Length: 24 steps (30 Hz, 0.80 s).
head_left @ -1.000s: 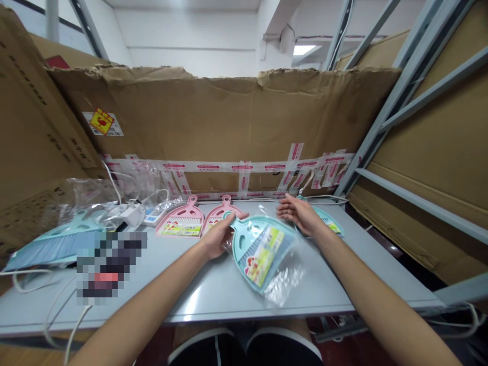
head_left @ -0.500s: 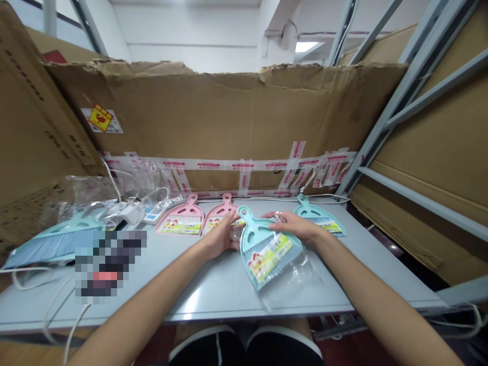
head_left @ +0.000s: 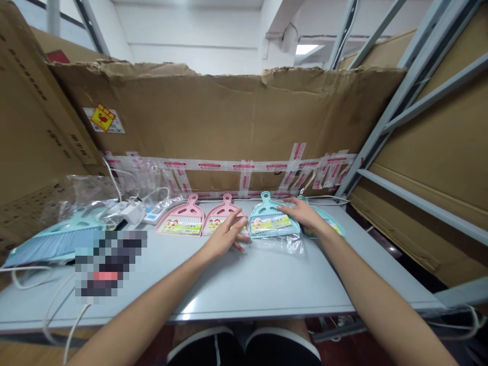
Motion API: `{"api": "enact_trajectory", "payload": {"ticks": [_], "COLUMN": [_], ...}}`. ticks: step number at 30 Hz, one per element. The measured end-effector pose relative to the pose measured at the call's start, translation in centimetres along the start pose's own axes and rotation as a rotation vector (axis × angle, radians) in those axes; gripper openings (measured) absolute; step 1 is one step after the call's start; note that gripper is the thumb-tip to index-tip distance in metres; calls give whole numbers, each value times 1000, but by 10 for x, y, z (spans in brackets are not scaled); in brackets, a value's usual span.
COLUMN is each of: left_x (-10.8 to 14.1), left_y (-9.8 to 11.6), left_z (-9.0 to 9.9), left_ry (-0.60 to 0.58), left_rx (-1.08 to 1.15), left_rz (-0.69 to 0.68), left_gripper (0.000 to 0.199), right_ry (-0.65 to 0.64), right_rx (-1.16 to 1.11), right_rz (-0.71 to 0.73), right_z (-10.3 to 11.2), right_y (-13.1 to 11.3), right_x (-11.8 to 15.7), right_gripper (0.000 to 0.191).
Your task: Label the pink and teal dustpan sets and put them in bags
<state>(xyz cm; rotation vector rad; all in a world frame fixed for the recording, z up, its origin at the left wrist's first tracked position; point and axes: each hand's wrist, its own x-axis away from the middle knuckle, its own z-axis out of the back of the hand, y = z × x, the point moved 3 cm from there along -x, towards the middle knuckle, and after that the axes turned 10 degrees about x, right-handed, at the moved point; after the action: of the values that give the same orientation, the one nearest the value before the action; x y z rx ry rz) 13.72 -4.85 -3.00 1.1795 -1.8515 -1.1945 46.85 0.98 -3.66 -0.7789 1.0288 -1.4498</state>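
A teal dustpan set (head_left: 271, 223) in a clear bag lies on the grey table, its handle toward the cardboard. My right hand (head_left: 303, 213) is at its right edge, fingers spread, fingertips over the bag. My left hand (head_left: 227, 236) hovers with fingers apart at its left side, partly over a pink dustpan set (head_left: 221, 219). Another pink set (head_left: 182, 221) lies further left. Behind my right hand is a second teal set (head_left: 330, 223), partly hidden by the hand.
A larger teal dustpan and brush (head_left: 57, 241) lies at the left, near white plugs (head_left: 131, 213), cables and clear plastic. A blurred dark item (head_left: 110, 264) is beside them. A cardboard wall (head_left: 229, 117) stands behind the table (head_left: 259, 284), with metal shelving (head_left: 412, 190) at the right.
The bagged teal set has moved away from me, from a tilted position between my hands to flat in the row. My left hand has come away from it, and its fingers have spread.
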Motion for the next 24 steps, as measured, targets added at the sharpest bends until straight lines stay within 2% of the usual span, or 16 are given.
{"api": "enact_trajectory", "payload": {"ticks": [4, 8, 10, 13, 16, 19, 22, 24], "left_x": [1, -2, -3, -3, 0, 3, 5, 4], "left_y": [-1, -4, -3, 3, 14, 25, 32, 34], "left_z": [-5, 0, 3, 7, 6, 1, 1, 3], "left_ry": [-18, -32, -34, -8, 33, 45, 52, 65], "left_rx": [-100, -93, -100, -156, -332, -519, -595, -632], "left_rz": [-8, -58, -97, -167, -252, -359, -402, -406], "left_gripper": [78, 62, 55, 50, 44, 33, 29, 29], "right_ry": [178, 242, 259, 320, 345, 314, 219, 151], "right_rx": [420, 621, 671, 824, 1075, 1255, 1175, 1074], "right_rz": [91, 194, 215, 195, 145, 60, -53, -68], "right_z": [0, 1, 9, 30, 57, 83, 103, 112], "right_y": [-13, -23, -25, -21, -6, 19, 46, 57], "right_x": [-4, 1, 4, 6, 3, -5, -14, -20], "right_gripper": [60, 51, 47, 38, 34, 35, 34, 30]}}
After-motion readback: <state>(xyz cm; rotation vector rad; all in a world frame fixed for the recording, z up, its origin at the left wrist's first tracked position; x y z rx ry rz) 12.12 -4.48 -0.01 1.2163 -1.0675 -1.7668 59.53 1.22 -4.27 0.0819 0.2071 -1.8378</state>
